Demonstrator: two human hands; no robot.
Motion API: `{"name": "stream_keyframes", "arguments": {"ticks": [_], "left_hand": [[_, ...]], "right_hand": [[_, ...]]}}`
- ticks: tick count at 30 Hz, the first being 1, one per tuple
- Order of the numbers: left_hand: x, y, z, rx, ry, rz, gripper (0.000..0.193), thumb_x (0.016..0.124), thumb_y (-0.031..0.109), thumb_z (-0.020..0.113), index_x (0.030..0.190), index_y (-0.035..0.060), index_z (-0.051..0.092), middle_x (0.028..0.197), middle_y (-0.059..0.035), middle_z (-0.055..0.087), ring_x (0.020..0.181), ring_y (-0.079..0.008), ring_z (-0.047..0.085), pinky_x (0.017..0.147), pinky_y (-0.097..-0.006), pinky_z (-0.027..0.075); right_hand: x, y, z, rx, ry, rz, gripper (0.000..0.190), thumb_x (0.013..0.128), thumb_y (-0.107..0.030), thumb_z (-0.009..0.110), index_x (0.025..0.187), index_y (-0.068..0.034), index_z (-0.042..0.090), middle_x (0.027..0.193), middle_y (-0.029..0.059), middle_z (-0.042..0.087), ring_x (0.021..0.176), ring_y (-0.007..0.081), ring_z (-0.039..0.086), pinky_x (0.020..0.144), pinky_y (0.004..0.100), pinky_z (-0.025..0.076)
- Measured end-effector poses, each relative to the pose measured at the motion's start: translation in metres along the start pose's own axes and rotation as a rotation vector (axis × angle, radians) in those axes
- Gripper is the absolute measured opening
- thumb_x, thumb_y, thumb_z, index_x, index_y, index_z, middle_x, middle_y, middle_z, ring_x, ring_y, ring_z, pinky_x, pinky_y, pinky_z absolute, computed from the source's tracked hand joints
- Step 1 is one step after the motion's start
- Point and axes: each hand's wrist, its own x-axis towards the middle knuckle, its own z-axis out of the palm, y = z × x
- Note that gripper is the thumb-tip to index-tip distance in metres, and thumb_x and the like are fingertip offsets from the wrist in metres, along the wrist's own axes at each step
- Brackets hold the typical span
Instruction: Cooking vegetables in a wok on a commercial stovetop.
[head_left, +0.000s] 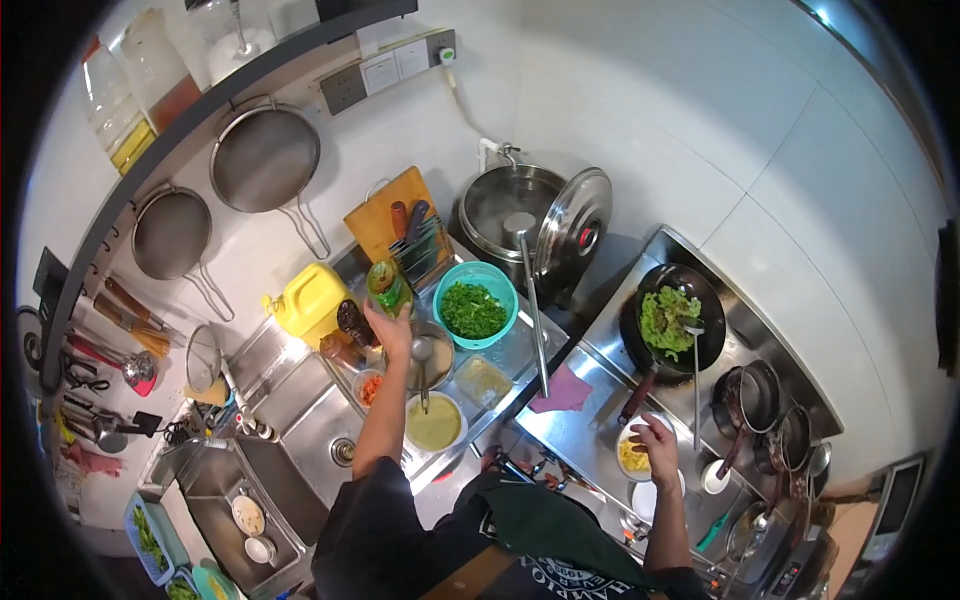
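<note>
My left hand (390, 330) has its fingers around the lower part of a green-labelled jar (388, 283) on the steel counter. A dark bottle (355, 322) stands just left of that hand. Below it are a metal pot with a ladle (422, 351) and a small tub of chopped red food (369, 388). My right hand (657, 444), loosely curled with nothing visible in it, is over a white bowl of yellow food (634, 459). Beyond it a black wok (636, 337) on the stove holds green leafy food (667, 319), with a long-handled ladle (695, 375) resting in it.
A teal bowl of chopped greens (474, 311) stands near a steaming stockpot (480, 191) with its lid (576, 225) leaning. The long ladle handle (536, 330) crosses the counter's edge. Knives in a rack (416, 240), a yellow jug (307, 300), a sink (292, 465) and several pans (757, 394) surround the work area.
</note>
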Motion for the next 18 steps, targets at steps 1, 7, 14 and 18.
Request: {"name": "stream_keyframes", "arguments": {"ticks": [1,7,14,18], "left_hand": [[0.015,-0.027,-0.006,0.063,0.054,-0.075,0.071,0.083,0.01,0.082,0.143,-0.0041,0.047,0.143,-0.0252,0.053,0.135,-0.0424,0.051,0.116,-0.0445,0.038],[0.039,-0.025,0.014,0.086,-0.051,-0.22,0.07,0.08,0.018,0.088,0.138,0.002,0.053,0.12,-0.0222,0.07,0.112,-0.0375,0.068,0.099,-0.0461,0.05],[0.041,0.083,-0.021,-0.751,0.131,-0.227,0.049,0.098,0.014,0.074,0.14,0.0037,0.051,0.131,-0.0128,0.065,0.114,-0.0234,0.064,0.098,-0.0401,0.052],[-0.021,0.156,0.003,-1.154,-0.11,-0.699,0.05,0.103,0.03,0.068,0.143,0.0078,0.05,0.136,-0.0093,0.063,0.119,-0.0266,0.065,0.101,-0.0448,0.054]], "right_hand": [[0.004,-0.003,0.011,0.001,-0.05,-0.014,0.048,0.102,-0.025,0.065,0.143,-0.002,0.058,0.113,0.008,0.075,0.094,0.0162,0.071,0.077,0.0298,0.058],[0.005,-0.016,0.033,-0.062,-0.045,-0.067,0.047,0.101,-0.021,0.067,0.142,-0.001,0.059,0.112,0.0079,0.075,0.093,0.0145,0.07,0.08,0.03,0.056],[0.02,-0.041,0.093,-0.192,-0.252,-0.279,0.048,0.104,-0.018,0.063,0.148,-0.001,0.054,0.114,0.009,0.074,0.095,0.0144,0.069,0.083,0.0303,0.056],[0.03,-0.101,0.173,-0.012,-0.294,-0.375,0.061,0.101,-0.021,0.067,0.154,-0.002,0.045,0.127,0.0146,0.066,0.098,0.019,0.068,0.088,0.035,0.056]]}}
